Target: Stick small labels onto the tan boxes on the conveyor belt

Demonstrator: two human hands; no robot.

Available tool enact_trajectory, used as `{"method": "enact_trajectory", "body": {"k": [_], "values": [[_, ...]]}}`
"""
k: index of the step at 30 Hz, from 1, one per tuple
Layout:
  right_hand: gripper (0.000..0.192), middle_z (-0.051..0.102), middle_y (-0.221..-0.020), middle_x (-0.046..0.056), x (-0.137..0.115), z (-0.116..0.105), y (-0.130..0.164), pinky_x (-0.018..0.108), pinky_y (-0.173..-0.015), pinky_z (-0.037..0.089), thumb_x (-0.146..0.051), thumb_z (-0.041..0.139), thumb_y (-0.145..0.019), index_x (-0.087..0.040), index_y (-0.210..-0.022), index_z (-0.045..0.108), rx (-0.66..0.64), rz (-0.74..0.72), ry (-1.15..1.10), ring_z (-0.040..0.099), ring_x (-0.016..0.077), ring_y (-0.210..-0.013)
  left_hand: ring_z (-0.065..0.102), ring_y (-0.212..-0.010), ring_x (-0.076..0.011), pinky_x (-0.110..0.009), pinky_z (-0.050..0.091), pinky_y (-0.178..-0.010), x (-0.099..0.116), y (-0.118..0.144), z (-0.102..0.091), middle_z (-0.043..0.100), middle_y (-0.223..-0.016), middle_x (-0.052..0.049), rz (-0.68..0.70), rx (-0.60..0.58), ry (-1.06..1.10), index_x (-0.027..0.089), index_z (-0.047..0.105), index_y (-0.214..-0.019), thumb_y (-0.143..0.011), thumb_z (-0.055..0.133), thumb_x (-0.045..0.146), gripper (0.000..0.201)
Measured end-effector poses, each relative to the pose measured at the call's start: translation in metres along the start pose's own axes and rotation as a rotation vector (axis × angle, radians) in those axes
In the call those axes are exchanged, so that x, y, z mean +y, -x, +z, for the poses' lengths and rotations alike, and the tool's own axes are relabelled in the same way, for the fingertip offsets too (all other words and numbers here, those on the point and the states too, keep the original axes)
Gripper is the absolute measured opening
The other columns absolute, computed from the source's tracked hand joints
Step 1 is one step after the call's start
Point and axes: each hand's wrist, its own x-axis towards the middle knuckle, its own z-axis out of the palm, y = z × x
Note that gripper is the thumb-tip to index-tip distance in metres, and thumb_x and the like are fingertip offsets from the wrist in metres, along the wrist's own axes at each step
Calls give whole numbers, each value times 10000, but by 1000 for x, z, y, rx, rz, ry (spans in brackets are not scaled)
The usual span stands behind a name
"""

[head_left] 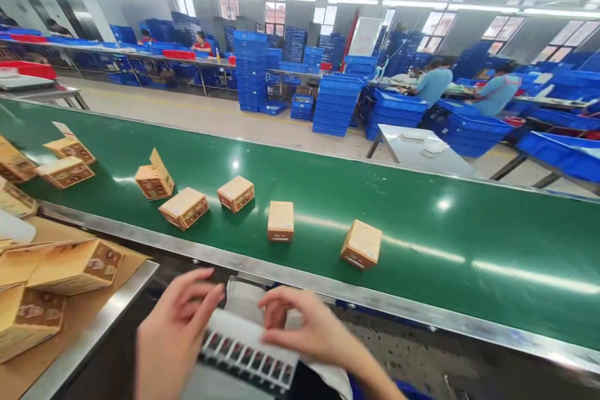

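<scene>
Left hand [171, 340] and right hand [312, 328], fingers curled, pinch between them a white strip of small dark pieces [248, 356] held low before the steel rim of the green conveyor belt [422, 231], where small tan cartons [280, 221] lie scattered, with flat carton blanks [56, 275] stacked at left.

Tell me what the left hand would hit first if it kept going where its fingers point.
Probably the right hand: the left hand points rightward across the white printed card strip they share.
</scene>
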Motion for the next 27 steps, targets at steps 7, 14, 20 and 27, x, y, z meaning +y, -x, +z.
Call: {"method": "enact_trajectory", "body": {"k": [7, 14, 20, 27], "values": [[221, 749, -951, 7, -11, -107, 62, 325, -779, 557, -332, 792, -777, -276, -985, 741, 427, 123, 142, 675, 218, -840, 464, -434, -65, -166, 347, -431, 71, -58, 179, 662, -638, 18, 31, -423, 287, 170, 630, -921, -806, 719, 439, 306], [176, 754, -828, 16, -12, -142, 62, 275, -652, 544, -360, 657, -872, -220, -947, 734, 647, 277, 62, 685, 184, -723, 514, -553, -101, -193, 371, -514, 95, -74, 248, 682, -728, -3, 125, -885, 306, 175, 622, -1087, -901, 607, 475, 354], [202, 756, -917, 29, 3, -174, 77, 295, -733, 565, -381, 638, -890, -241, -994, 741, 783, 364, 177, 691, 213, -851, 449, -612, -115, -208, 326, -531, 74, -89, 267, 590, -685, 2, 147, -1296, 110, 149, 697, -845, -934, 557, 433, 329], [167, 727, -1034, 61, 29, -156, 46, 371, -865, 544, -385, 608, -923, -253, -913, 710, 1120, 309, 383, 672, 244, -986, 353, -577, -101, -226, 270, -529, 53, -80, 277, 487, -625, 38, 180, -1268, 29, 164, 617, -739, -966, 488, 392, 346]]}}
